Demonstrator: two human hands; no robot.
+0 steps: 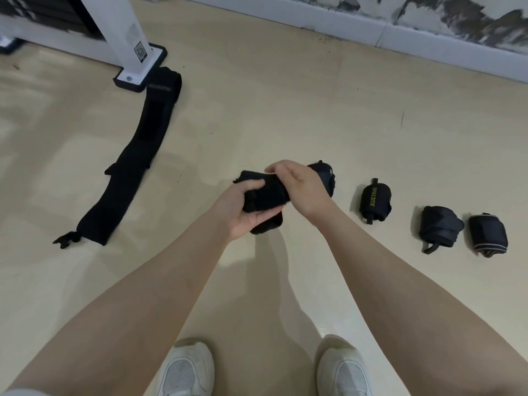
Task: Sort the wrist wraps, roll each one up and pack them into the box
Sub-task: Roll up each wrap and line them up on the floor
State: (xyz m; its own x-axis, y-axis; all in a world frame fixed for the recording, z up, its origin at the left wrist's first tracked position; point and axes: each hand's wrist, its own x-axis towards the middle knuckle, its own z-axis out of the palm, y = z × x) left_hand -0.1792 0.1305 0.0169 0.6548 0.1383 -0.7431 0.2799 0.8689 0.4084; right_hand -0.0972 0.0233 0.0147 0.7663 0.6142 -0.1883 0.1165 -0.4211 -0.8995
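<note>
My left hand (238, 208) and my right hand (303, 187) both grip one black wrist wrap (265, 197) above the floor, partly rolled, with a loose end hanging under my left palm. Just behind my right hand lies another rolled black wrap (325, 174), partly hidden. To the right, three rolled wraps stand in a row on the floor: one with yellow lettering (375, 200), a plain black one (438, 227) and one with a grey edge (488, 235). At the left a long black wrap (134, 164) lies unrolled on the floor. No box is in view.
A white machine post with a black foot (141, 62) stands at the back left, touching the far end of the long wrap. A white skirting board (371, 32) runs along the back wall. My two white shoes (185, 370) are at the bottom edge. The floor is beige.
</note>
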